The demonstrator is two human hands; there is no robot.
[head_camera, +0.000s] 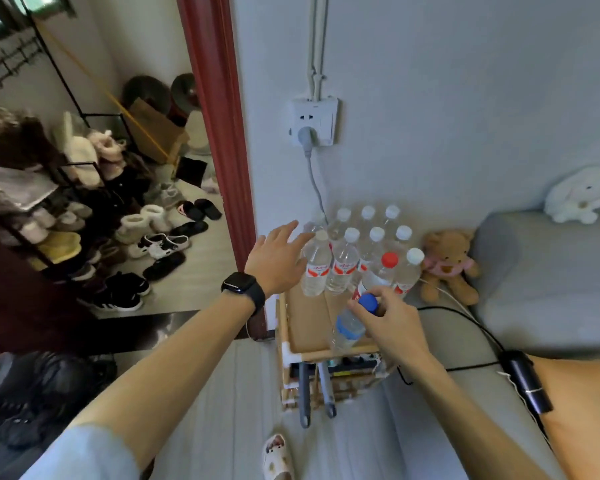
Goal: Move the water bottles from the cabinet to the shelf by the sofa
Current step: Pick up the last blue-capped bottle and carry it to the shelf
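Observation:
A small wooden shelf (293, 355) stands against the wall beside the grey sofa (548, 285). Several clear water bottles with white caps and red labels (343, 261) stand on its top at the back, and one has a red cap (389, 259). My right hand (392, 322) grips a blue-capped, blue-labelled bottle (349, 329) by its neck, tilted over the front of the shelf top. My left hand (278, 259), with a black watch on the wrist, is spread open against the leftmost bottle (316, 268), holding nothing.
A wall socket (313, 122) with a grey cable hangs above the shelf. A teddy bear (449, 265) sits between shelf and sofa; a black cable crosses the sofa arm. Through the red-framed doorway (229, 168) on the left lie many shoes. A slipper (278, 457) shows below.

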